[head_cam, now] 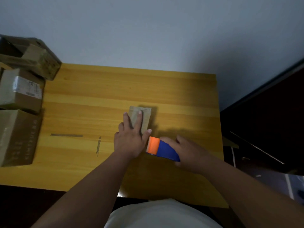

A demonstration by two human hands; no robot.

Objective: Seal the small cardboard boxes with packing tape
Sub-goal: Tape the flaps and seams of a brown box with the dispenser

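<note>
A small cardboard box (145, 116) lies near the middle of the yellow wooden table (98, 99). My left hand (131, 137) presses flat on the box top, fingers straight, thumb stretched toward the box's near right corner. My right hand (189, 152) grips a tape dispenser (162, 148) with a blue body and an orange cutter head. The dispenser's toothed edge sits just at the near end of the box, beside my left thumb.
Several larger cardboard boxes (21, 92) are stacked along the table's left edge. Two strips of tape (66, 135) stick to the tabletop left of my hands. Dark furniture (263, 120) stands close to the table's right side. A wall is behind.
</note>
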